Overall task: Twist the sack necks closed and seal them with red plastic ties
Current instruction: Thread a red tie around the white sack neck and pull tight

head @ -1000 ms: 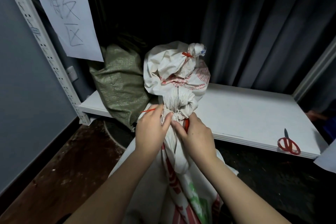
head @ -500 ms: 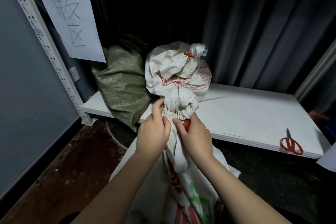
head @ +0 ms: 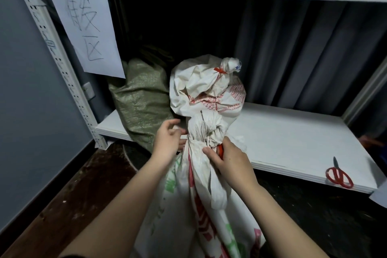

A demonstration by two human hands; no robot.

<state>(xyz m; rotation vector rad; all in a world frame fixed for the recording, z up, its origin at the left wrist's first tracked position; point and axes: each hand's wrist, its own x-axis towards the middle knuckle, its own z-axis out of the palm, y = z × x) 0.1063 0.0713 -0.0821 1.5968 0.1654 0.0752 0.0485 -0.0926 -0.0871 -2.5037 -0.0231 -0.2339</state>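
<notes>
Pinching my near sack's neck (head: 206, 132) and red tie (head: 219, 150) with right hand (head: 230, 159) | left hand (head: 167, 142) loose-fingered at its 9 o'clock, holding nothing

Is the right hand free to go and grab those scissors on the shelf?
Probably not right away: the right hand is gripping the sack neck. The scissors lie in the open on the shelf, nothing blocking them.

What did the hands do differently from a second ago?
The left hand let go of the sack neck and moved off to the left, fingers loose. The right hand still pinches the neck by the red tie. Scissors and shelf sacks stayed put.
</notes>
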